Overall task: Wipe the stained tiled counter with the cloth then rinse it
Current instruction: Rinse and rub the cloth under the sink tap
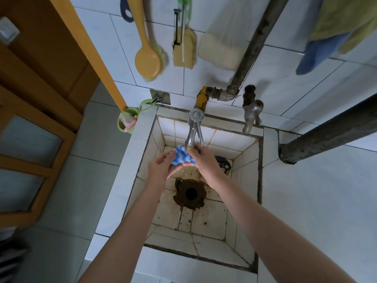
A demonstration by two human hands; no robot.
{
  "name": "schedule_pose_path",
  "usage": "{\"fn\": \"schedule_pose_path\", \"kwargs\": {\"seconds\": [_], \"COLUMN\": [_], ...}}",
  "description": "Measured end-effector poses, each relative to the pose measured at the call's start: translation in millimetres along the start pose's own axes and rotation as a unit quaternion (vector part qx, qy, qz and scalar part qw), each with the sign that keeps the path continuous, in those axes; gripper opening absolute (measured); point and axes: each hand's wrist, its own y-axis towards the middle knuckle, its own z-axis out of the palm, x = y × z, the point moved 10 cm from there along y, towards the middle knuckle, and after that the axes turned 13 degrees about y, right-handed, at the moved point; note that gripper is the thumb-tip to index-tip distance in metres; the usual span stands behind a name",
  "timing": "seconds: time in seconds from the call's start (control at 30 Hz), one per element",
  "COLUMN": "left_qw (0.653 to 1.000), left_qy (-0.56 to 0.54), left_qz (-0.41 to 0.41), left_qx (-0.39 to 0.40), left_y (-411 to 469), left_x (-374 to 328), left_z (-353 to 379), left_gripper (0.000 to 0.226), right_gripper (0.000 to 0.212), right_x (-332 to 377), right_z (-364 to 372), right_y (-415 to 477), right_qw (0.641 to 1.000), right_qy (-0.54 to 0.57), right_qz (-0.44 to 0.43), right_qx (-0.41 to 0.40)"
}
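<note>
bunched blue-and-white checked cloth [182,157] was right under the chrome tap spout [192,131], held over the stained white-tiled sink basin [247,160], left hand [161,167] curled round it from below, right hand [206,162] clamped on its other side (grubby brown drain hole [190,193] straight underneath)

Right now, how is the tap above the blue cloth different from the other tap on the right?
The middle tap is long and shiny; the right tap is short and dull. The middle tap reaches over the sink, its spout at the cloth; the right tap sits by the back wall, with nothing held under it. Both are metal and point down.
</note>
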Motion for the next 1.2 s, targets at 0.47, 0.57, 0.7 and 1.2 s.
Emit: {"fn": "schedule_pose_path", "kwargs": {"seconds": [0.47,0.57,0.7,1.2], "left_qw": [1.0,0.997,0.997,0.995], "left_qy": [0.008,0.064,0.064,0.078], "left_qz": [0.029,0.045,0.042,0.062], "left_qx": [0.008,0.0,0.001,-0.013], "left_y": [-2,-2,-4,-14], "left_x": [-3,-6,-9,-12], "left_z": [10,4,2,9], "left_gripper": [0.032,0.031,0.029,0.028], "right_gripper": [0.029,0.013,0.026,0.024], "right_x": [-14,-8,-16,-5], "right_z": [24,9,-6,-17], "right_y": [-16,-13,-9,-2], "right_qw": [0.998,0.995,0.988,0.982], "right_qy": [0.019,-0.057,0.102,-0.036], "right_qz": [-0.037,-0.076,0.012,-0.046], "right_qx": [0.041,-0.04,-0.112,-0.177]}}
